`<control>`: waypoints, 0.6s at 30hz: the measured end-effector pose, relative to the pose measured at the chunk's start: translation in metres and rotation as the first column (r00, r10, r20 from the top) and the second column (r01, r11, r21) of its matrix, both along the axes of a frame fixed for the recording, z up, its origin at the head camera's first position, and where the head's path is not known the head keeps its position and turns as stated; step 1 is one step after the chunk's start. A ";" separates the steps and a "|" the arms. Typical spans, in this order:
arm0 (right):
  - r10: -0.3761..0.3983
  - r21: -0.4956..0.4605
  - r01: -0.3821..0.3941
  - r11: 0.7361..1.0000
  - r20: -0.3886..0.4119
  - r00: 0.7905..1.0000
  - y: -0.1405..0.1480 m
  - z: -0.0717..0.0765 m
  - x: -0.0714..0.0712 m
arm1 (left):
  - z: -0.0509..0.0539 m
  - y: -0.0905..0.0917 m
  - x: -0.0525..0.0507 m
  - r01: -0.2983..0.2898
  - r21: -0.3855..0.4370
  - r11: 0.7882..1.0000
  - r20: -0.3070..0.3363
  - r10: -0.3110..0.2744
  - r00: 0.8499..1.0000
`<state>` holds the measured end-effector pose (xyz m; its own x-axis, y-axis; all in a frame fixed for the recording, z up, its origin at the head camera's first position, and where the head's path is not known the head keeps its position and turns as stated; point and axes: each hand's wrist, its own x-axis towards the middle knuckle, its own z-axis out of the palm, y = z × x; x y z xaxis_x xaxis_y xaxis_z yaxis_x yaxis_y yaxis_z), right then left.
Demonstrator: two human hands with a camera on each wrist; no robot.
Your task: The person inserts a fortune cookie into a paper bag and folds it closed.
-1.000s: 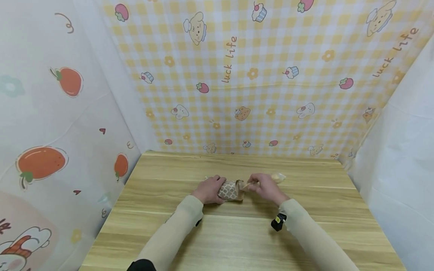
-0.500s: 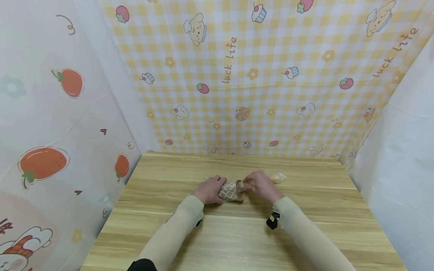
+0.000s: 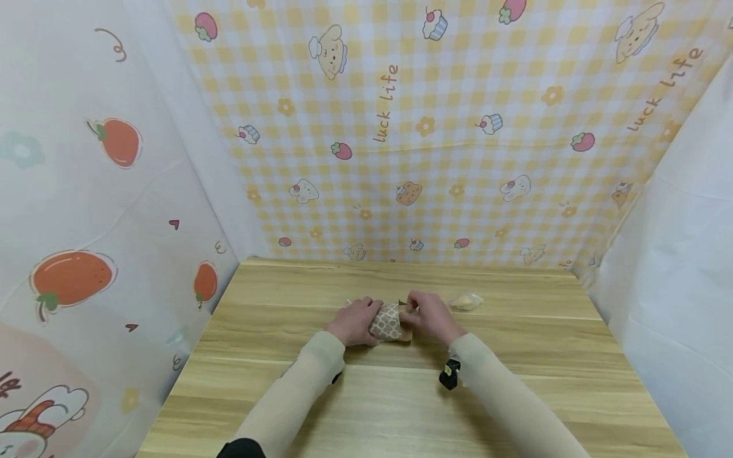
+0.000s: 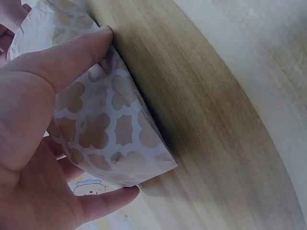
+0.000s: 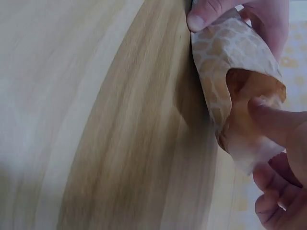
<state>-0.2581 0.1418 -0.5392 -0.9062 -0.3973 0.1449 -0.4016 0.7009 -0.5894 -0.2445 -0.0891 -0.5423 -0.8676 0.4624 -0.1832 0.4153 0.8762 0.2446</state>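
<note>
A paper bag [image 3: 387, 322] with a brown and white lattice pattern lies on its side on the table, its mouth facing right. Round its closed end my left hand [image 3: 355, 321] grips it, the thumb [image 4: 72, 57] across the paper and the fingers on the other side. My right hand [image 3: 433, 317] is at the mouth. In the right wrist view its thumb [image 5: 273, 120] reaches into the opening, with the other fingers curled below. Between thumb and fingers is a pale, blurred, wrapped-looking piece [image 5: 247, 148], partly inside the bag; its kind cannot be made out.
Behind my right hand, a small yellowish item in clear plastic [image 3: 466, 301] lies on the wooden table [image 3: 389, 407]. A checked cloth [image 3: 458, 152] hangs at the table's back edge. White sheets stand at the left and right sides.
My right hand has moved left, up to the bag's mouth, and the pale piece with it has gone further into the opening. My left hand and the bag have hardly moved.
</note>
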 end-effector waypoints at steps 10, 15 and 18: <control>0.019 -0.040 -0.021 0.999 -0.046 0.999 -0.007 -0.011 -0.005 | -0.001 0.000 -0.001 0.002 0.004 1.000 0.001 -0.002 1.000; 0.038 -0.091 -0.034 0.995 0.044 0.998 -0.009 -0.015 -0.007 | 0.001 0.001 0.000 -0.001 0.010 1.000 0.015 0.001 1.000; 0.065 -0.114 -0.056 0.992 0.080 0.995 -0.011 -0.017 -0.007 | 0.002 0.001 0.001 0.004 0.007 1.000 0.010 -0.004 1.000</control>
<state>-0.2652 0.1313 -0.5565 -0.8917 -0.4376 0.1161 -0.3873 0.6047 -0.6959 -0.2439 -0.0885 -0.5406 -0.8639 0.4671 -0.1881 0.4163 0.8727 0.2551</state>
